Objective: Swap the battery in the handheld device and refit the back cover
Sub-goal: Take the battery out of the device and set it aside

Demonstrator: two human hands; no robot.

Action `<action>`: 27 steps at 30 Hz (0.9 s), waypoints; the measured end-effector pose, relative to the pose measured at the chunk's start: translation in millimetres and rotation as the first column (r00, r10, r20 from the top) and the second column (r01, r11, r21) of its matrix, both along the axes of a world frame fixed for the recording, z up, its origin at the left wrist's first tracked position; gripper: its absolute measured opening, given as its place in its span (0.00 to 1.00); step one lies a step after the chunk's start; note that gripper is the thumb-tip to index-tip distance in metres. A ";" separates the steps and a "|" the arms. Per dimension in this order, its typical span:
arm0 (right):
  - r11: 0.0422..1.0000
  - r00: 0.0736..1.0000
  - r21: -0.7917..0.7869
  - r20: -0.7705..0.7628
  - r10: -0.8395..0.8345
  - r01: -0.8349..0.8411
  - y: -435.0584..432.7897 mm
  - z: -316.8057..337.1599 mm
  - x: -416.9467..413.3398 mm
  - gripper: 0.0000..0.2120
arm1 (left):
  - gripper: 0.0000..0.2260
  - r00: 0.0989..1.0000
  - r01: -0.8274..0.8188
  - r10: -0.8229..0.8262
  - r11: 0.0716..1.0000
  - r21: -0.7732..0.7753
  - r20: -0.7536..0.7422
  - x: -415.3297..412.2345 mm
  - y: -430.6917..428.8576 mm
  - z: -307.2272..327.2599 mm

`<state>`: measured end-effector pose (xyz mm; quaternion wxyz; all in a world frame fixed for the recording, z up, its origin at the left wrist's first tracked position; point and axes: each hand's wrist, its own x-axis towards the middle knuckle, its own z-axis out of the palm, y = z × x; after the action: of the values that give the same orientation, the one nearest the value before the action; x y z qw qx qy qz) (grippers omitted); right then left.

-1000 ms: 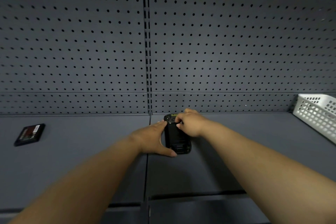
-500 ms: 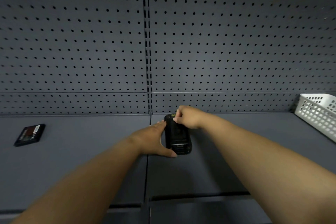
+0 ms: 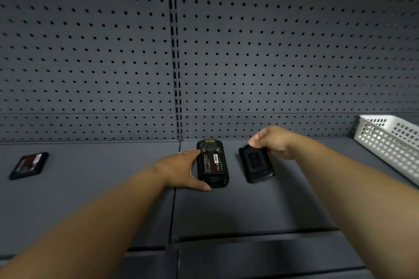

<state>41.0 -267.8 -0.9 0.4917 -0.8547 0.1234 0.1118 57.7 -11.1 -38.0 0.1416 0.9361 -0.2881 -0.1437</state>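
Handheld device (image 3: pixel 212 165) lying back-up on the grey shelf (image 3: pixel 90 199), near the middle and close to the pegboard back wall (image 3: pixel 272 52); its long axis runs from the wall toward the camera, the end with the yellow label pointing to the wall. The back is open, exposing a black battery (image 3: pixel 213 162) seated in the bay, its white-printed label uppermost. Left hand (image 3: pixel 181 171), spread wide, brackets the device's left edge, forefinger touching near the far end and thumb at the near corner. Back cover (image 3: pixel 255 165), just right of the device and apart from it, roughly parallel to it with its inner face showing; its far end is pinched between the fingertips of the right hand (image 3: pixel 273 141). Whether its near end touches the shelf cannot be told. Second battery (image 3: pixel 29 165) lies flat well to the left. White perforated basket (image 3: pixel 392 145) at far right; its contents are not visible.
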 end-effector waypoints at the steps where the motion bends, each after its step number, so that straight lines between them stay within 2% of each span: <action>1: 1.000 1.000 -0.023 -0.006 -0.011 0.011 -2.9 -3.9 -2.9 0.05 | 0.47 1.000 -0.002 0.002 1.000 -0.004 -0.005 -0.2 -0.2 -0.1; 7: 0.987 0.996 -0.139 0.031 -0.078 0.082 -10.4 -24.3 -10.6 0.05 | 0.46 1.000 -0.001 0.001 1.000 -0.020 -0.017 -0.6 0.4 -1.8; 11: 0.968 0.995 -0.232 0.041 -0.092 0.099 -9.5 -31.2 -12.2 0.11 | 0.45 1.000 -0.002 0.001 1.000 -0.023 -0.023 -1.3 1.1 -2.5; 20: 0.934 0.987 -0.331 0.126 -0.096 0.133 2.3 -29.0 -12.4 0.11 | 0.42 1.000 0.013 -0.013 0.999 -0.040 -0.007 -5.1 0.0 -0.4; 23: 0.915 0.982 -0.398 0.188 0.007 0.070 19.1 -25.2 -9.0 0.09 | 0.42 1.000 0.012 -0.013 0.999 -0.039 -0.009 -5.4 0.5 -0.3; 27: 0.829 0.945 -0.543 0.180 0.273 -0.136 53.0 -18.8 -10.4 0.17 | 0.41 1.000 0.010 -0.010 0.999 -0.033 0.010 -6.4 -0.3 0.4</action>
<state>30.6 -214.8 -19.7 0.2370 -0.9713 -0.0065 0.0177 51.3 -11.4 -37.5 0.1548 0.9329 -0.2957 -0.1353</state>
